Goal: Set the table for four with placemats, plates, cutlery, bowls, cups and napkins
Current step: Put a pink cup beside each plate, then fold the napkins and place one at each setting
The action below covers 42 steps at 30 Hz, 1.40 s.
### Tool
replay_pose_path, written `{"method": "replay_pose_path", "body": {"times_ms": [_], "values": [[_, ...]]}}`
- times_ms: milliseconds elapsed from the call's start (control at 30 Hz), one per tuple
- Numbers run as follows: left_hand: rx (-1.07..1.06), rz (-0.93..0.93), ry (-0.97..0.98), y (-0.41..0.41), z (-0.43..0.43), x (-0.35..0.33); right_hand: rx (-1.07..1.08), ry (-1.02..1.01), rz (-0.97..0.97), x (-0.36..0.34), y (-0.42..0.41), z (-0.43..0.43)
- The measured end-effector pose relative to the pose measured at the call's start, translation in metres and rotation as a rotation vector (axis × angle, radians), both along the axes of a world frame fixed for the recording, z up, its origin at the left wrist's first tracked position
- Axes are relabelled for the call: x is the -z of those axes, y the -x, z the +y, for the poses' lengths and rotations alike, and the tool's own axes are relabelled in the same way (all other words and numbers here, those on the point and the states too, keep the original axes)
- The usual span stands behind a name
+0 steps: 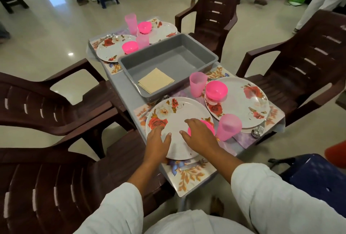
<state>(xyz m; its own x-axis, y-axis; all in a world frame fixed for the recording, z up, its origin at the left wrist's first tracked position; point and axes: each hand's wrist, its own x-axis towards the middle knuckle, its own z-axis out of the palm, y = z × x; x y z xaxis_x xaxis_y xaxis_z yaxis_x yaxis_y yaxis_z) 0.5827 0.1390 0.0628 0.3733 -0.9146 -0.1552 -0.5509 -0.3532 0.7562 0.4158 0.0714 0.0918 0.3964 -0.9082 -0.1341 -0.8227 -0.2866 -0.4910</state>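
Table (119, 84) crowded: left hand (158, 140) flat, fingers spread, on near-edge plate (177, 111); right hand (201, 136) spread over pink bowl (210, 124). Wrist could topple adjacent cup (228, 127).

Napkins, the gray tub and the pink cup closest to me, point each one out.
Napkins (156, 80), head view, middle of the top napkin.
Gray tub (179, 61), head view, bare floor of the tub.
Nearest pink cup (229, 127), head view, its side wall.
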Motion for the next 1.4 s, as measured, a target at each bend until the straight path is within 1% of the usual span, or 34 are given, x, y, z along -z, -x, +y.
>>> {"method": "replay_pose_path", "body": {"times_ms": [167,300,433,567,667,800,967,1033,1100,1267,1300,1400], "values": [[-0.051,-0.051,0.0,0.024,-0.023,-0.015,-0.071,-0.016,-0.062,-0.006,0.021,-0.034],[-0.104,-0.103,0.006,0.035,-0.041,-0.033,-0.117,0.008,-0.107,-0.019,0.026,-0.067],[-0.169,-0.142,0.023,0.033,-0.054,-0.051,-0.157,0.031,-0.12,-0.035,0.013,-0.095],[-0.223,-0.177,0.06,0.018,-0.065,-0.064,-0.197,0.031,-0.139,-0.05,-0.017,-0.123],[-0.234,-0.206,0.062,0.003,-0.08,-0.071,-0.208,0.036,-0.084,-0.057,-0.046,-0.148],[-0.216,-0.205,0.061,-0.024,-0.113,-0.071,-0.253,0.029,0.039,-0.057,-0.087,-0.179],[-0.206,-0.088,0.03,-0.07,-0.177,-0.055,-0.267,0.038,0.113,-0.032,-0.133,-0.225],[-0.183,-0.09,-0.019,-0.085,-0.207,-0.047,-0.275,0.012,0.148,-0.021,-0.148,-0.241],[-0.144,-0.136,-0.101,-0.103,-0.24,-0.035,-0.291,-0.015,0.209,-0.005,-0.162,-0.258],[0.069,-0.491,-0.344,-0.142,-0.308,0.01,-0.354,-0.096,0.391,0.039,-0.175,-0.289],[0.1,-0.53,-0.382,-0.15,-0.32,0.019,-0.357,-0.108,0.413,0.046,-0.177,-0.294],[0.158,-0.556,-0.484,-0.166,-0.345,0.031,-0.378,-0.151,0.482,0.056,-0.182,-0.301]]}}
